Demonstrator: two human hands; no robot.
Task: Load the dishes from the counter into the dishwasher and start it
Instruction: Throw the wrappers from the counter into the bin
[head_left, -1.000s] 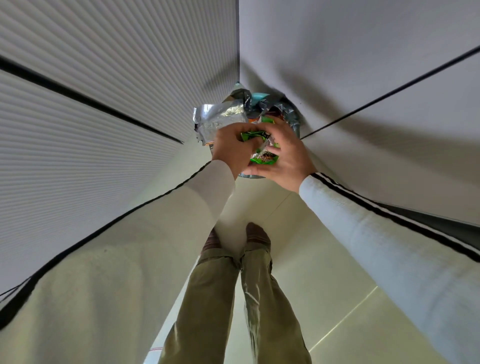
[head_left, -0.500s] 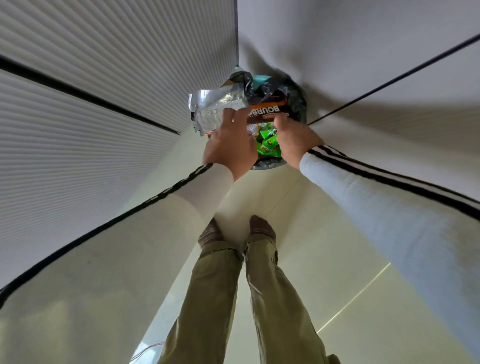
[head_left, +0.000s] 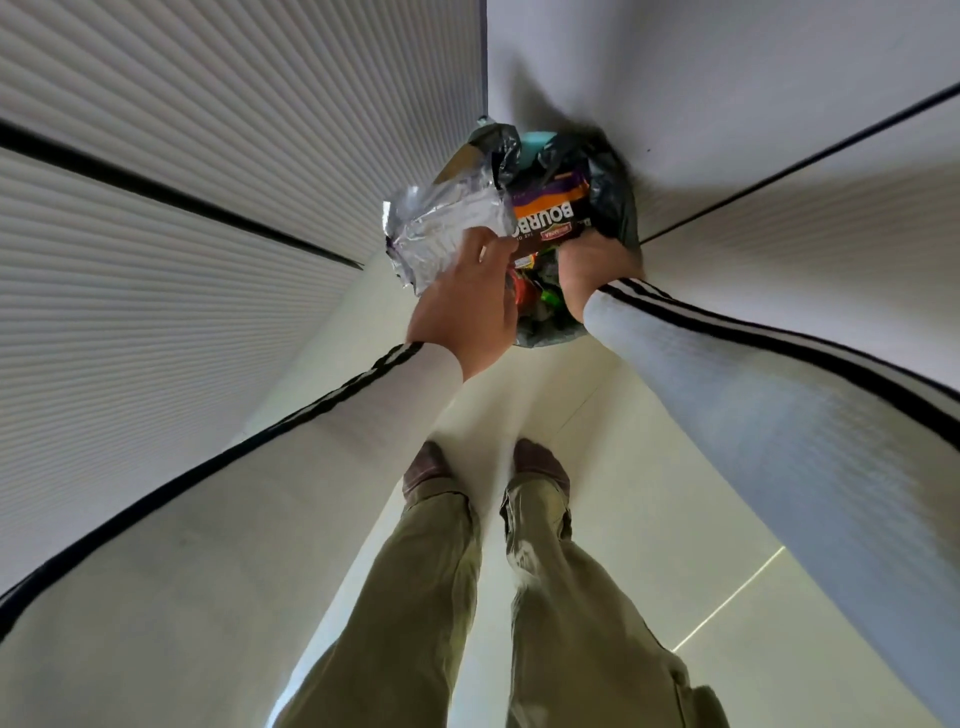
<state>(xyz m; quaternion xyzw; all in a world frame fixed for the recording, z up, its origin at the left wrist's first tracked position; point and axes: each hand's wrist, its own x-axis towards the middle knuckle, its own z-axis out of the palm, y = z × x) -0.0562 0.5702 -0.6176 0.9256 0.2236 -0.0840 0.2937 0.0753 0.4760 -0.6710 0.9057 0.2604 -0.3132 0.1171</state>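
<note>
The person is bending over a bin (head_left: 537, 143) that is standing in the corner between two cupboard fronts (head_left: 208, 156), and the risk is coming from how full it is looking. A black bin bag (head_left: 615, 197) is lining the bin. Inside it a brown and orange biscuit packet (head_left: 550, 210) is sitting on top, a silver foil wrapper (head_left: 441, 234) is hanging out over the left edge, and small red and green wrappers (head_left: 524, 291) are showing lower down between the wrists. The left hand (head_left: 462, 306) is lying on the foil wrapper with rather straight fingers that are reaching to the edge of the packet. Its grip is appearing loose and flat, more a press than a pinch. The right hand (head_left: 592, 270) is going down into the bag beside the packet. Its fingers are hidden, so I cannot tell its grip. If the pressing is too light, the springy foil is probably going to rise again and slide onto the floor (head_left: 649, 467). If it is too hard or one-sided, the bag is perhaps going to slip from the rim or the bin is going to tip. The dishes, the tabletop and the dishwasher are not showing in this view, so the loading is seemingly not begun here.
</note>
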